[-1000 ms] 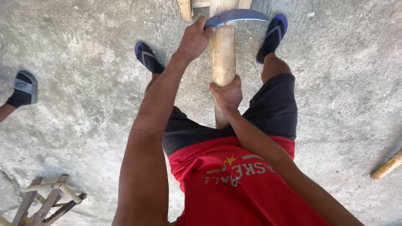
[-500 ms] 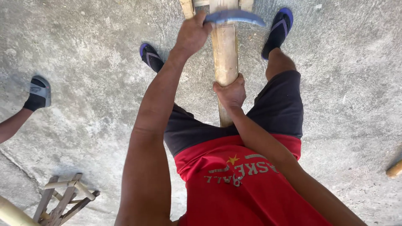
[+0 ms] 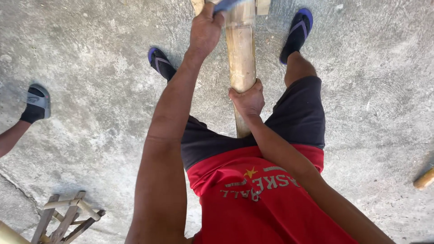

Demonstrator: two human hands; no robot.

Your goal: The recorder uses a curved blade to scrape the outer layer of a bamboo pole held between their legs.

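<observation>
Beyond our left hand [image 3: 205, 29], at the top edge of the view, a curved blue-grey blade [image 3: 228, 4] is mostly cut off, so we cannot make out its handle or how the hand closes on it; the fingers curl there against the bamboo pole [image 3: 240, 49]. Our right hand [image 3: 247, 98] wraps tightly round the pole's lower part. The pole's long axis runs straight away from us, between our knees, its near end hidden behind that hand and our dark shorts [image 3: 298, 108], its far end cropped. Blue sandals [image 3: 297, 34] flank it on the concrete floor [image 3: 90, 90]. Far left of our hands, another person's grey slide sandal [image 3: 36, 103] shows; a small wooden stool [image 3: 68, 217] sits lower left, partly cropped.
</observation>
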